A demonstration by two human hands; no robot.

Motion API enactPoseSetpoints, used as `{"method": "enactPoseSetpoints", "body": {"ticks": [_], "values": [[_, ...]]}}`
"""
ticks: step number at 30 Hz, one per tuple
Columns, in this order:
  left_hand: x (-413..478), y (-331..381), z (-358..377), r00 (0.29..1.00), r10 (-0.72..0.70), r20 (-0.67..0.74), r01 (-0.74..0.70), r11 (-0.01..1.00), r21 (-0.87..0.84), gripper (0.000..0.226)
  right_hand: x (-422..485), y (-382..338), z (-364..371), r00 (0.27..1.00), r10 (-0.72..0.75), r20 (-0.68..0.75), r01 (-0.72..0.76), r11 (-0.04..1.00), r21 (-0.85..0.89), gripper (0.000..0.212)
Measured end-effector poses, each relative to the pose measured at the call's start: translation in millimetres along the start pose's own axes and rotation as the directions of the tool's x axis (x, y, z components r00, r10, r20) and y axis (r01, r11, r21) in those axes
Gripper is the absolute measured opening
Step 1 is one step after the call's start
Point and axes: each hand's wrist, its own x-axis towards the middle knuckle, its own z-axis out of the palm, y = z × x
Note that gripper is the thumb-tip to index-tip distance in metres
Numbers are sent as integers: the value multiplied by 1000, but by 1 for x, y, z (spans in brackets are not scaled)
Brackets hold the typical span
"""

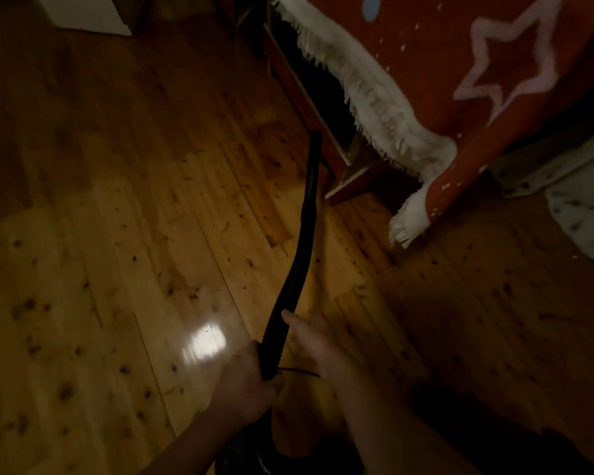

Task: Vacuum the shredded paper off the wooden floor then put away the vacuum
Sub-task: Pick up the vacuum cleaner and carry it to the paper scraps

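A black vacuum hose [306,214] runs from my hands up across the wooden floor [117,234], its nozzle end lying near the base of a bed. My left hand [247,382] grips the hose's lower end, fingers curled round it. My right hand [314,341] holds the hose just above, thumb laid along its side. A thin black cord [300,371] crosses between the two hands. The dark vacuum body [251,454] shows only partly at the bottom edge. I can make out no shredded paper on the dim floor.
A bed frame [343,173] stands at the upper right, draped with a red blanket [460,63] with a white fringe and star pattern. A pale spotted fabric [583,214] lies at the right edge. A white furniture piece [86,12] is at the top left.
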Motion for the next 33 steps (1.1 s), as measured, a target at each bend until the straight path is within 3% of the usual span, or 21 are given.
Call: {"method": "enactPoseSetpoints", "body": {"ticks": [5,8,12,14,16,18,21,22,24,26,28,30,33], "values": [[-57,19,-2,994,43,100,-42,999,-11,33,-20,-4,6,990,101,96,-120,967,224,60],[-86,24,-6,979,65,194,-71,997,25,40,-43,-8,14,989,137,45,-143,974,175,55],[-87,27,-48,906,101,412,-142,987,71,38,-82,-10,14,992,111,65,-122,972,203,40],[-75,32,-79,947,41,318,-62,997,54,47,-98,-14,17,993,87,78,-101,975,196,36],[-55,40,-105,995,-26,91,25,1000,10,52,-111,-16,26,995,67,68,-78,981,176,35],[-34,53,-131,993,-104,-53,99,991,-88,61,-122,-17,35,995,62,78,-76,979,187,28],[-14,77,-157,974,-214,-69,195,957,-214,85,-140,-17,43,993,39,112,-56,987,148,21],[-12,86,-159,970,-239,-45,222,945,-240,83,-146,-19,43,992,23,126,-37,993,112,21],[-15,100,-151,965,-262,29,258,914,-315,60,-156,-21,41,988,-2,157,-8,998,66,23],[-20,113,-132,968,-248,27,238,886,-397,40,-166,-23,33,980,-30,195,19,998,59,30],[-22,119,-114,968,-236,-82,176,878,-446,41,-172,-26,22,974,-51,223,54,998,-8,35],[-24,126,-98,968,-176,-179,103,929,-355,41,-171,-29,6,974,-95,207,104,994,-35,38],[-30,141,-72,983,-7,-183,-19,990,-140,40,-165,-29,-30,984,-175,-12,176,983,53,36]]}}
